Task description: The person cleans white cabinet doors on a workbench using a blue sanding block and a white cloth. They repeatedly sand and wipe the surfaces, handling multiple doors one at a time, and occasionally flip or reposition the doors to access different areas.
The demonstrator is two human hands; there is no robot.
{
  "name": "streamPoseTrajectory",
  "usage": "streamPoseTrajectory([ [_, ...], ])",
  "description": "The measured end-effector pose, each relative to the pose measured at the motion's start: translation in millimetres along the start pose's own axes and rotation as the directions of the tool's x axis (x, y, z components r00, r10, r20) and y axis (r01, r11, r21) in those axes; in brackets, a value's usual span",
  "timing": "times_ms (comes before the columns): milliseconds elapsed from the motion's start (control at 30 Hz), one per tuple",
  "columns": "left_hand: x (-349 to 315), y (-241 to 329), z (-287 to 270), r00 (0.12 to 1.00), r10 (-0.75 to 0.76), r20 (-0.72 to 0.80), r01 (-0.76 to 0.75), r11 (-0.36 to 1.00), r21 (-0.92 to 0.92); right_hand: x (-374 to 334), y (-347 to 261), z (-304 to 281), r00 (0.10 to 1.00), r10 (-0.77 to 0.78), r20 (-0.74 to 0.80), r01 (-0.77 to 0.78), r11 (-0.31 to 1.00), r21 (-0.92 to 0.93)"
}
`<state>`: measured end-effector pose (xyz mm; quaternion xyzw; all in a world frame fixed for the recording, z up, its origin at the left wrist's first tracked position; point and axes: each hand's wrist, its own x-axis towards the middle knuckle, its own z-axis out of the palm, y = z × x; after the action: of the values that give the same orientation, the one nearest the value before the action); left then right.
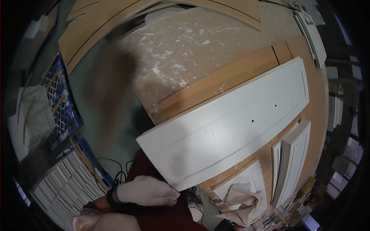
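Note:
My left hand, in a white glove with a dark band at the wrist, is at the lower left. Its fingers are curled together beside the near corner of a long white panel, and what they hold, if anything, is hidden. The panel lies slantwise on the bench and has two small dark holes and a grooved border. At the lower right, a blue cuff edge shows my right hand, mostly hidden by the crumpled whitish cloth that it holds. The cloth lies over a smaller white panel.
The paint-spattered bench carries bare brown boards and narrow white panels. Stacked white panels stand at left, near a blue crate. A cable loops on the floor. A brown blur crosses the upper left.

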<state>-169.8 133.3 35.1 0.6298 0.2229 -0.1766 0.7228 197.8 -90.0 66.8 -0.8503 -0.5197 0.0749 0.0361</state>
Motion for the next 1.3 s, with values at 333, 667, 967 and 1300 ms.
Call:
streamPoseTrajectory([
  [333, -2, -11, 22, 0.841, -0.226, -0.491, 0.195, 0.974, -0.116, 287, -112, -10, 0.97, -0.055, -0.236, 0.232, 0.499, 0.835],
  [667, 9, -21, 38, 0.642, -0.088, -0.762, 0.009, 0.994, -0.107, 296, -153, 31, 0.893, -0.449, -0.042, 0.444, 0.892, -0.089],
  [967, 7, -19, 25, 0.759, -0.215, -0.614, 0.066, 0.964, -0.256, 161, -232, 16, 0.329, -0.88, 0.343, 0.49, 0.47, 0.734],
  [1300, 2, -11, 17, 0.8, -0.299, -0.52, 0.147, 0.938, -0.315, 181, -268, 32, 0.712, -0.659, 0.243, 0.582, 0.748, 0.32],
])
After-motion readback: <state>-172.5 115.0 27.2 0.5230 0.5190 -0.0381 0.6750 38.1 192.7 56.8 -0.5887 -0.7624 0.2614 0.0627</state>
